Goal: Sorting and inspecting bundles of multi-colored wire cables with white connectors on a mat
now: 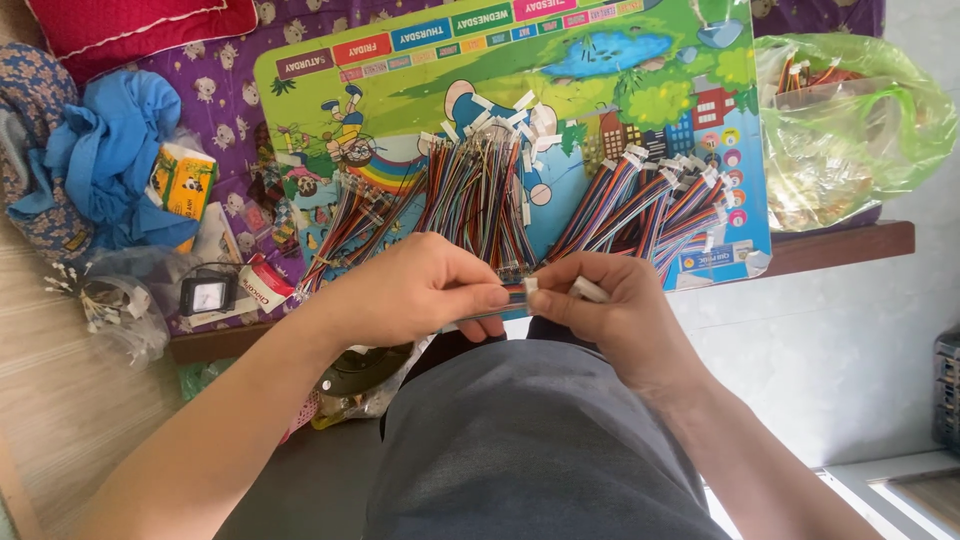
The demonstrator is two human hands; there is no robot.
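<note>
Ribbon cable [503, 297], a short multicoloured length, runs between our two hands just above our lap; our left hand [415, 290] is closed round its free end, thumb and fingers pinching it flat, while our right hand [600, 310] is curled shut on the other end, where a small white connector [531, 285] sits at the fingertips. A second white connector [588, 290] pokes out from under our right thumb. How firmly the wires sit in the housing we cannot tell, as the fingers cover the joint

To do this well, we judge, we keep the strands flat and in colour order, hold close to the connector so the thin wires do not buckle, and press straight rather than at a slant

Just beyond our knuckles lie three fanned bundles of finished cables [480, 190] on a bright cartoon board [600, 60], which rests on a low wooden table [850, 245]. Further out past our right hand sits a green plastic bag [880, 110] of more parts; out past our left are a blue cloth [110, 150], a small carton [182, 180] and a clear bag of white pieces [125, 310]
</note>
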